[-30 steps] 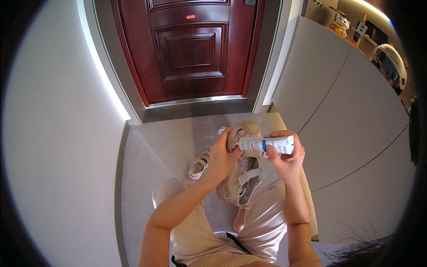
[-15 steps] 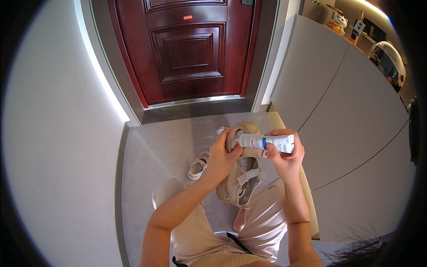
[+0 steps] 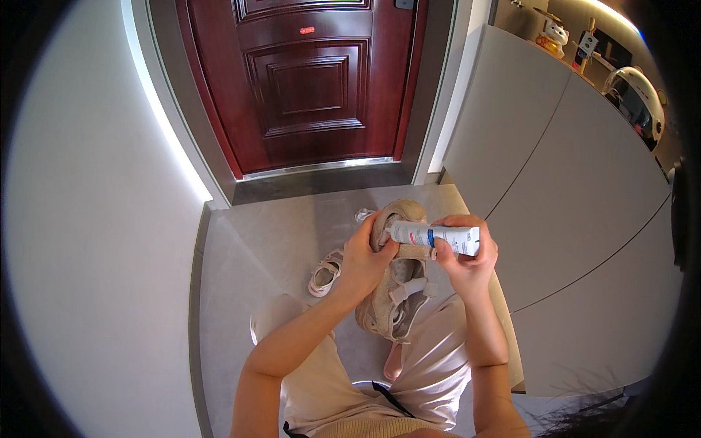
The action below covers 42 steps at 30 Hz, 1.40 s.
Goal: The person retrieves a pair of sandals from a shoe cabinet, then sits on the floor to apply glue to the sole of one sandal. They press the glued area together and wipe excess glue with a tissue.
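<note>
A beige strapped shoe (image 3: 380, 306) is held up over my knees, its toe end pointing away from me. My left hand (image 3: 363, 255) grips the toe end from the left, thumb on the near side and fingers around it. In my right hand (image 3: 468, 255) is a white squeeze tube (image 3: 427, 235) with blue and red marks, lying nearly level. The tube's narrow tip points left and meets the shoe's toe close to my left thumb. Whether anything comes out of the tip is too small to tell.
Another light strapped shoe (image 3: 325, 274) stands on the grey floor (image 3: 241, 255) at the left. A small whitish thing (image 3: 363, 214) lies beyond my left hand. A dark red door (image 3: 314, 87) is ahead, a grey cabinet (image 3: 577, 197) at right, with a helmet (image 3: 637, 106) on top.
The tube's rear end has tipped slightly downward in my right hand. My left hand and the shoe have hardly moved.
</note>
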Available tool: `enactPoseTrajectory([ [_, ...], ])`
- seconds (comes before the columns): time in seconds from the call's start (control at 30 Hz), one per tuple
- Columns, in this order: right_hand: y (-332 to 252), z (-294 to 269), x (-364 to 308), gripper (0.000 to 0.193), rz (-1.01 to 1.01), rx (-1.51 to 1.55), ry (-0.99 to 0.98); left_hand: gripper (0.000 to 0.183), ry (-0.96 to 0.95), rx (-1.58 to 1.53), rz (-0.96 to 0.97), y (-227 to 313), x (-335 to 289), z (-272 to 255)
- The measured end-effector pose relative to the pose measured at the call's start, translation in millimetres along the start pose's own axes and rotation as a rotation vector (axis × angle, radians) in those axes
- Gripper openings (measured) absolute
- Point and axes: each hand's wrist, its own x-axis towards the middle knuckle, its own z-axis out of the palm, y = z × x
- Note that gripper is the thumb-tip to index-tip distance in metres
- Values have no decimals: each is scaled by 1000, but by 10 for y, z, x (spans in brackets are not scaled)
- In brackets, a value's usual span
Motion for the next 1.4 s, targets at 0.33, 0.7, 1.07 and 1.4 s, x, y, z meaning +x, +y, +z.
enactPoseTrajectory([
  [0.33, 24, 38, -37, 29, -154, -109, 59, 46, 0, -37, -5, 15, -11, -13],
  [0.7, 48, 110, -103, 34, -607, -254, 68, 45, 52, -51, 23, 28, -13, -12],
  [1.07, 86, 87, -144, 40, -708, -298, 38, 44, 47, 6, 0, 123, -34, -31],
  [1.4, 51, 72, -215, 43, -738, -374, -32, 44, 60, 39, 40, 134, -52, -38],
])
